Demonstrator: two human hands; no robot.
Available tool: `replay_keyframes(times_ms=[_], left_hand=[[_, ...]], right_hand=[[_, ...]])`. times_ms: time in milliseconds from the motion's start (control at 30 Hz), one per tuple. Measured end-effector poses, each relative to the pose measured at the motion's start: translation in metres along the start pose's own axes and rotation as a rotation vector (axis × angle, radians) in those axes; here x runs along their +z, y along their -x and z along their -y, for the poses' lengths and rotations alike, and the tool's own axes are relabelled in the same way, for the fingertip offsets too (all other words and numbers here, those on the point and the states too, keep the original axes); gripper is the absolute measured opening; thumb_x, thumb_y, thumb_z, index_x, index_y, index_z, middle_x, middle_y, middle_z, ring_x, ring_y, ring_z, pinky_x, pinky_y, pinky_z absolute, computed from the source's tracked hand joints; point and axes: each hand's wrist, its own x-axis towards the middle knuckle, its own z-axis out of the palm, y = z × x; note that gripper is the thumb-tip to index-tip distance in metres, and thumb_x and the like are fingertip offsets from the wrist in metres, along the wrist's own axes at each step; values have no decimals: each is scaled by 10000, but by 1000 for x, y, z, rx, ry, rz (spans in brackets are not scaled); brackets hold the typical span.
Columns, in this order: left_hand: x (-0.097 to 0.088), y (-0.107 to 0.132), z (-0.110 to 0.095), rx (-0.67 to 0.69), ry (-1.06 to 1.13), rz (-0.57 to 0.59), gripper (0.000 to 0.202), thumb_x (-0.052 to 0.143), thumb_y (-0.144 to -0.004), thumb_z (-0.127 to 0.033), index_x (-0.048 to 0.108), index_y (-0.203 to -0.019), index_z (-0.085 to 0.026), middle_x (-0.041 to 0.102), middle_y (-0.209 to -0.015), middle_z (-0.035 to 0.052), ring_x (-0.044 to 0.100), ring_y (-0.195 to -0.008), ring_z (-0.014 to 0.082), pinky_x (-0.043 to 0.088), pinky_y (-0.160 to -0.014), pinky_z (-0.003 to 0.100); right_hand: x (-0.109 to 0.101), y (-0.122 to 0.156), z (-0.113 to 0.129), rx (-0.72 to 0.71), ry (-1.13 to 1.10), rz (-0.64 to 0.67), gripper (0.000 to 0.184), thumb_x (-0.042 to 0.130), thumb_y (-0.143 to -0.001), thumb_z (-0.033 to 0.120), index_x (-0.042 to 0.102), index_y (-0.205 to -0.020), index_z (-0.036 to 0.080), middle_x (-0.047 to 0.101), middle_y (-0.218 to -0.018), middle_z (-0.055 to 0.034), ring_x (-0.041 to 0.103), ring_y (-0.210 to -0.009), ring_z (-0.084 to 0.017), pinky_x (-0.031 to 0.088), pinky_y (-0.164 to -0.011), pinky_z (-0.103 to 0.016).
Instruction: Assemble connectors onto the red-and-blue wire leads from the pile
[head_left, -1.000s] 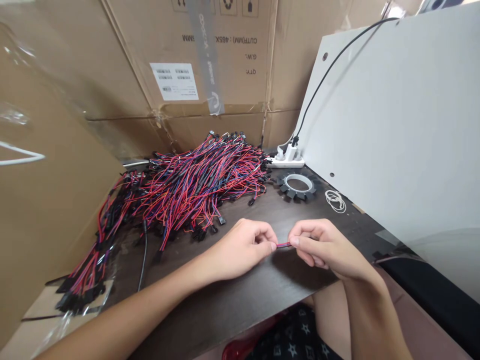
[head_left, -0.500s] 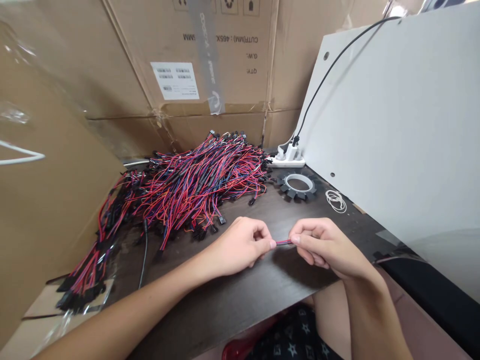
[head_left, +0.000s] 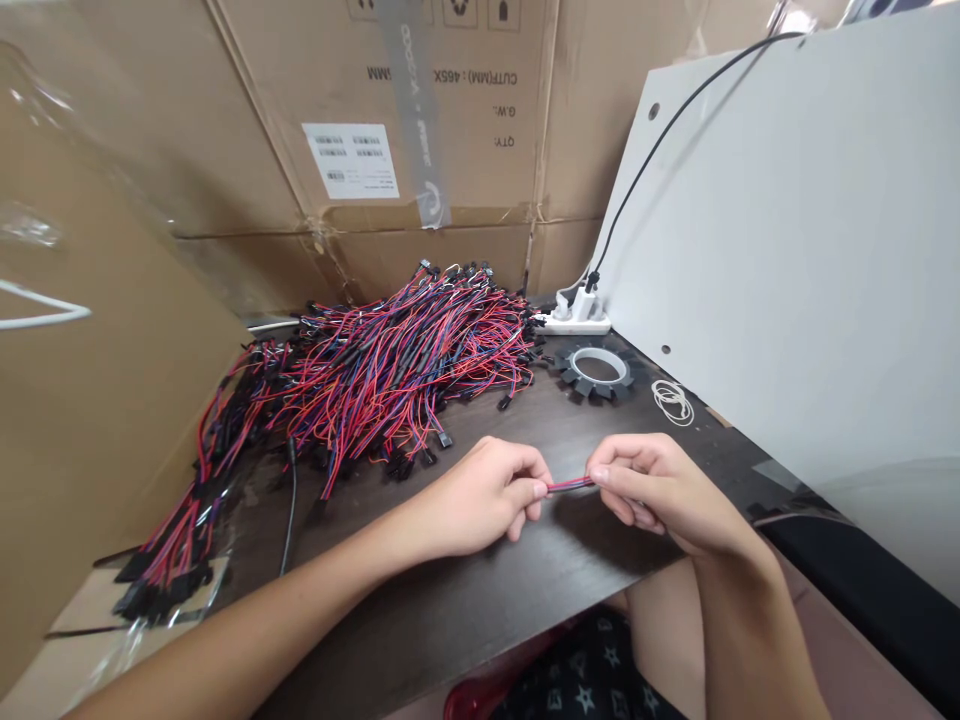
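Note:
A short stretch of thin red and dark wires (head_left: 570,484) runs between my two hands, just above the dark tabletop (head_left: 480,610). My left hand (head_left: 499,495) pinches its left end between thumb and fingers. At the other side, the fingertips of my right hand (head_left: 641,488) are closed on the same wires. Both ends are hidden in my fingers. Beyond my left hand lies a big pile of red, blue and black wire harnesses (head_left: 405,370) with black connectors. Behind my right hand is a pale ring with dark tape pieces (head_left: 600,370) sticking out around it.
A white power strip (head_left: 577,322) with plugs and a black cable stands at the back. Right of the ring lies a coil of white cord (head_left: 673,403). Cardboard boxes (head_left: 465,160) wall the back and left; a white panel (head_left: 787,250) borders the right.
My hands have drawn slightly apart, the right one moving a little to the right. More of the wires shows between them. The pile and ring stay as they were.

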Motion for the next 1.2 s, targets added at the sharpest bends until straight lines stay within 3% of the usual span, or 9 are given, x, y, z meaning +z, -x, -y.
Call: replay_keyframes(times_ms=[333, 733, 867, 1067, 1200], left_hand=[[-3, 5, -4, 84, -136, 78, 177, 367, -890, -152, 541, -861, -147, 577, -634, -30, 513, -459, 63, 436, -526, 193], [0, 1, 6, 14, -68, -23, 155, 361, -884, -212, 497, -828, -162, 597, -628, -11, 553, -426, 97, 402, -385, 183], [-2, -1, 4, -6, -69, -48, 143, 396, -860, -194, 519, -800, -154, 578, -628, -10, 565, -466, 108, 426, -430, 201], [-8, -1, -2, 165, -310, -141, 118, 514, -806, -148, 618, -750, -149, 624, -750, 13, 565, -710, 133, 422, -663, 246], [-4, 0, -1, 47, -129, -40, 140, 454, -853, -200, 580, -818, -146, 571, -616, -12, 531, -547, 111, 408, -556, 223]], right_hand=[[0, -1, 0, 1, 1, 2, 281, 618, -794, 395, 570, -692, 138, 481, -430, 42, 280, -322, -25, 185, -318, -139], [9, -6, 2, 1, -62, -81, 231, 630, -762, 363, 556, -706, 151, 523, -430, 35, 324, -300, -36, 216, -287, -129], [13, -9, 2, -17, -92, -120, 204, 634, -756, 338, 557, -726, 152, 541, -433, 35, 343, -293, -36, 233, -282, -122], [12, -10, 1, -38, -153, -159, 231, 658, -767, 354, 565, -704, 153, 537, -430, 39, 332, -288, -28, 246, -277, -118], [12, -9, 0, -52, -216, -156, 241, 670, -776, 360, 569, -708, 152, 517, -420, 49, 302, -288, -18, 242, -273, -110]])
